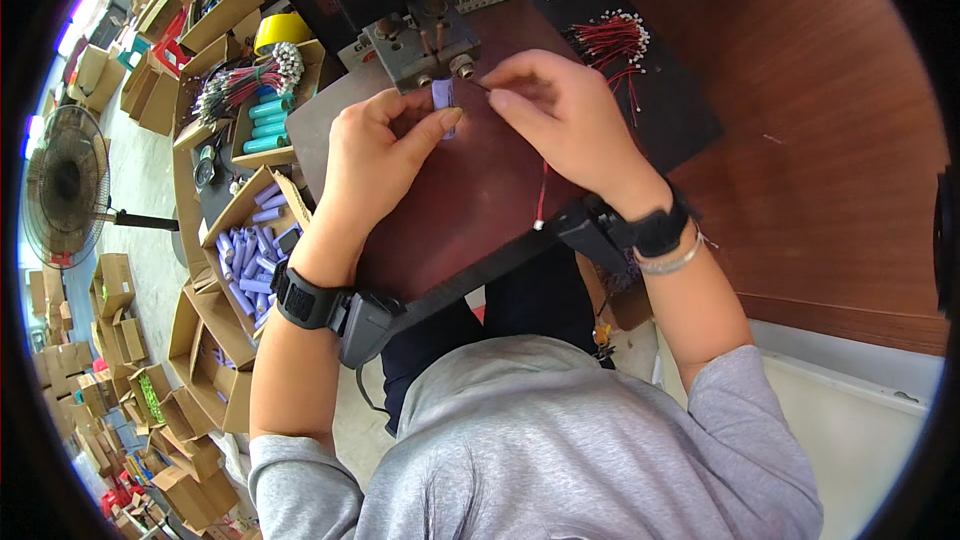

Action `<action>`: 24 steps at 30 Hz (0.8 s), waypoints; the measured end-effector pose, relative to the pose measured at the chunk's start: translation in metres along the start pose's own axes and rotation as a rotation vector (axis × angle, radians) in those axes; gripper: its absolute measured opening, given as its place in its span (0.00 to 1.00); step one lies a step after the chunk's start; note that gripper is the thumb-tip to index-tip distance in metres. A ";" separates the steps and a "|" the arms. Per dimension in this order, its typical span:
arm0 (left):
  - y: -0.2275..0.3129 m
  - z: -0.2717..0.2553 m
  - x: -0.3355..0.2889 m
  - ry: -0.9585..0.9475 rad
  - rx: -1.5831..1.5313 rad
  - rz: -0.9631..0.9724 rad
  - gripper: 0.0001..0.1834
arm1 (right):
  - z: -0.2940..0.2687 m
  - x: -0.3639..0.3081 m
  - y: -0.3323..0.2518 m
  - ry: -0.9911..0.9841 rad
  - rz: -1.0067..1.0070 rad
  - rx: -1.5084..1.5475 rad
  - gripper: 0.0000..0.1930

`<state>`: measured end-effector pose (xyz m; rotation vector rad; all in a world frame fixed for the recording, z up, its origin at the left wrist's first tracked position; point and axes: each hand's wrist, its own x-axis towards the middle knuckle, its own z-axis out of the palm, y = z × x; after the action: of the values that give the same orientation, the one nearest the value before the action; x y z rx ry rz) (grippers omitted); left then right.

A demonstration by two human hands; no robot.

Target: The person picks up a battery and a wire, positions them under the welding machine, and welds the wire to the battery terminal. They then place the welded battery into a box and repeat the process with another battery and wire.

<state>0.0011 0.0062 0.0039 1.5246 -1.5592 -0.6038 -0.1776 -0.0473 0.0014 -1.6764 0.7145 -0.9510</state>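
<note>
My left hand pinches a small purple cylindrical battery cell between thumb and fingers, below the metal head of a black machine. Two copper-coloured pins stick out of that head. Close by on the right, my right hand has thumb and forefinger together on the end of a thin lead wire. The wire's red length hangs below the hand and ends in a small white connector. Whether its tip touches the cell is too small to tell.
A dark red work plate lies under both hands. Bundles of red wires rest at the right on a dark mat. Leftward are a carton of purple cells, green cells, a yellow tape roll and a standing fan.
</note>
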 end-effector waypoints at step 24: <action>0.020 -0.001 -0.035 0.022 0.188 0.254 0.12 | -0.001 -0.074 -0.020 0.130 -0.243 -1.016 0.07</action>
<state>-0.0132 0.0432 0.0122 1.4308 -1.7976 -0.3023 -0.2165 0.0190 0.0025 -2.6415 1.2243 -0.9211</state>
